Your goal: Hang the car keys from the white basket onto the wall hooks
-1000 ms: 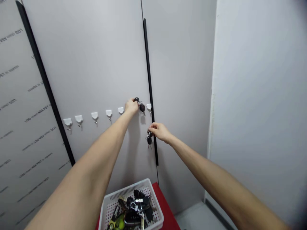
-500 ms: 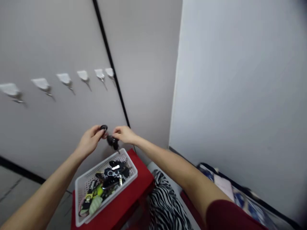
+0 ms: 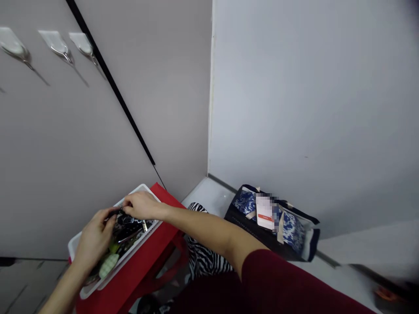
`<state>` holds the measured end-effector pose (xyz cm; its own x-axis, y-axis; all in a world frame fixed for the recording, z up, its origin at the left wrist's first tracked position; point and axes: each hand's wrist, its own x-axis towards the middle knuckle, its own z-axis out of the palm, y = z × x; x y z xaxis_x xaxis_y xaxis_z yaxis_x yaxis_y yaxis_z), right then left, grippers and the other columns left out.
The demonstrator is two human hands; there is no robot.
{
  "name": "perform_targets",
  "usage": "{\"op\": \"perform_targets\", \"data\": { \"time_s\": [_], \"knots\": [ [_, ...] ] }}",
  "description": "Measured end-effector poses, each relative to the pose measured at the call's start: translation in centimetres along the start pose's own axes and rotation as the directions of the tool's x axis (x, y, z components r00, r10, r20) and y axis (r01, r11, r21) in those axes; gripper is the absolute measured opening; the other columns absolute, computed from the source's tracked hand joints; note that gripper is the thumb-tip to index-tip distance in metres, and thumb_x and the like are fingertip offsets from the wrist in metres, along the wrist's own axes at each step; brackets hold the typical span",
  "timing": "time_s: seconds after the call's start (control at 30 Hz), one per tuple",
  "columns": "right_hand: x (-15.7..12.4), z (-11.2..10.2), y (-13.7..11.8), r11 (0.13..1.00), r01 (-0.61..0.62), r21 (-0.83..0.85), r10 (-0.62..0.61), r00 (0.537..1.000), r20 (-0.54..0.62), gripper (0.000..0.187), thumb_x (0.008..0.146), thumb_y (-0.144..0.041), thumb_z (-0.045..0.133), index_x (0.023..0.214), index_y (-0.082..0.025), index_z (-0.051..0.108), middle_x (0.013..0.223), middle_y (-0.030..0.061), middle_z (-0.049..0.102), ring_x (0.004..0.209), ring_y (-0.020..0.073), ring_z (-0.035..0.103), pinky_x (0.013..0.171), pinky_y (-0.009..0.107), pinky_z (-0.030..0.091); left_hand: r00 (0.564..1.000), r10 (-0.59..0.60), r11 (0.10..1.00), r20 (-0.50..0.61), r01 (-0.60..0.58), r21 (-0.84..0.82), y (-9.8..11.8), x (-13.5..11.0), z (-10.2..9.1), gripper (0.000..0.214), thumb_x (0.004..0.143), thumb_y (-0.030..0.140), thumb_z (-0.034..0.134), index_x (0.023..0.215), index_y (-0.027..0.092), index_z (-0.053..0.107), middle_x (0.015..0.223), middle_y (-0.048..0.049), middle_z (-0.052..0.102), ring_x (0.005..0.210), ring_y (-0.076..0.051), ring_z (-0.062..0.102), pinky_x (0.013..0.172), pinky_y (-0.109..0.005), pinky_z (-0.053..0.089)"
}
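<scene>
A white perforated basket [image 3: 76,249] full of keys and key fobs [image 3: 129,226] stands on a red stool [image 3: 144,266] against the grey cabinet. My left hand [image 3: 93,237] and my right hand [image 3: 139,205] are both down in the basket, fingers curled over the dark keys. The left hand pinches something dark near its fingertips; what exactly either hand holds is hidden. A pale green fob [image 3: 108,265] lies just below my left hand.
Three white adhesive hooks [image 3: 59,42] show on the cabinet door at top left, bare. A blue patterned bag [image 3: 296,231] sits on the floor by the right wall. Zebra-print fabric [image 3: 203,257] lies beside the stool. A black handle strip [image 3: 111,83] runs down the door.
Both hands came down from the hooks with keys and now sit in the basket. The view swung down and right, so only three hooks remain in sight.
</scene>
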<state>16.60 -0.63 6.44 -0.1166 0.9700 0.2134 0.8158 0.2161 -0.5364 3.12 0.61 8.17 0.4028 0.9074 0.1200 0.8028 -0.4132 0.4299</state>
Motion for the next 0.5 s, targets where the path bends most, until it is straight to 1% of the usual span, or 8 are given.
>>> {"op": "perform_targets", "data": {
  "time_s": [0.1, 0.2, 0.3, 0.37, 0.4, 0.47, 0.5],
  "knots": [
    [-0.8, 0.4, 0.1, 0.996, 0.07, -0.054, -0.07, 0.997, -0.011, 0.019, 0.067, -0.027, 0.039, 0.074, -0.019, 0.054, 0.076, 0.0009, 0.058, 0.072, 0.0135, 0.049, 0.058, 0.022, 0.034, 0.996, 0.078, 0.995, -0.038, -0.08, -0.056, -0.4, -0.9, 0.6, 0.017, 0.059, 0.032, 0.031, 0.07, 0.032, 0.043, 0.086, 0.0076, 0.054, 0.086, -0.017, 0.047, 0.078, -0.028, 0.034],
    [-1.7, 1.0, 0.1, 0.986, 0.121, -0.114, -0.118, 0.993, 0.03, 0.02, 0.066, -0.031, 0.04, 0.072, -0.019, 0.055, 0.077, 0.0019, 0.057, 0.072, 0.0152, 0.049, 0.057, 0.024, 0.035, 0.995, 0.098, 0.993, -0.004, -0.099, -0.065, -1.0, -1.7, 1.2, 0.016, 0.058, 0.03, 0.032, 0.069, 0.033, 0.043, 0.084, 0.0082, 0.054, 0.083, -0.016, 0.049, 0.076, -0.028, 0.036],
    [-2.6, 1.6, 0.2, 0.978, 0.138, -0.159, -0.132, 0.99, 0.046, 0.02, 0.066, -0.031, 0.04, 0.071, -0.019, 0.055, 0.079, 0.0023, 0.056, 0.073, 0.0167, 0.048, 0.056, 0.025, 0.036, 0.991, 0.132, 0.991, 0.011, -0.132, -0.027, -1.4, -2.5, 1.2, 0.016, 0.059, 0.033, 0.032, 0.069, 0.031, 0.045, 0.081, 0.0064, 0.056, 0.078, -0.017, 0.05, 0.072, -0.029, 0.039],
    [-3.1, 2.0, 0.3, 0.974, 0.152, -0.167, -0.15, 0.988, 0.024, 0.02, 0.067, -0.031, 0.04, 0.07, -0.018, 0.055, 0.079, 0.0021, 0.056, 0.074, 0.0166, 0.048, 0.056, 0.025, 0.036, 0.985, 0.171, 0.985, -0.038, -0.17, 0.015, -1.5, -3.0, 0.8, 0.019, 0.06, 0.034, 0.032, 0.071, 0.027, 0.046, 0.081, 0.0027, 0.057, 0.077, -0.017, 0.051, 0.069, -0.028, 0.04],
    [-3.3, 2.1, 0.3, 0.974, 0.157, -0.164, -0.157, 0.988, 0.013, 0.02, 0.067, -0.031, 0.04, 0.07, -0.018, 0.055, 0.079, 0.0019, 0.056, 0.074, 0.0162, 0.048, 0.056, 0.025, 0.036, 0.979, 0.188, 0.982, -0.08, -0.185, 0.043, -1.5, -3.3, 0.7, 0.021, 0.061, 0.035, 0.032, 0.072, 0.025, 0.047, 0.081, 0.0008, 0.057, 0.077, -0.017, 0.052, 0.069, -0.028, 0.04],
    [-3.5, 2.4, 0.5, 0.973, 0.17, -0.158, -0.173, 0.985, -0.003, 0.019, 0.067, -0.03, 0.04, 0.068, -0.018, 0.054, 0.076, 0.0016, 0.056, 0.074, 0.0152, 0.047, 0.057, 0.024, 0.036, 0.968, 0.191, 0.979, -0.164, -0.175, 0.105, -1.8, -3.8, 0.5, 0.025, 0.062, 0.035, 0.032, 0.076, 0.022, 0.048, 0.083, -0.0024, 0.057, 0.077, -0.017, 0.052, 0.068, -0.028, 0.041],
    [-3.6, 2.5, 0.5, 0.972, 0.176, -0.155, -0.179, 0.984, -0.009, 0.019, 0.067, -0.03, 0.04, 0.067, -0.017, 0.054, 0.076, 0.0014, 0.056, 0.074, 0.0149, 0.047, 0.058, 0.024, 0.035, 0.967, 0.177, 0.979, -0.184, -0.154, 0.132, -2.1, -3.9, 0.6, 0.027, 0.063, 0.036, 0.031, 0.077, 0.021, 0.048, 0.084, -0.0035, 0.057, 0.078, -0.018, 0.052, 0.067, -0.028, 0.041]
  ]
}}
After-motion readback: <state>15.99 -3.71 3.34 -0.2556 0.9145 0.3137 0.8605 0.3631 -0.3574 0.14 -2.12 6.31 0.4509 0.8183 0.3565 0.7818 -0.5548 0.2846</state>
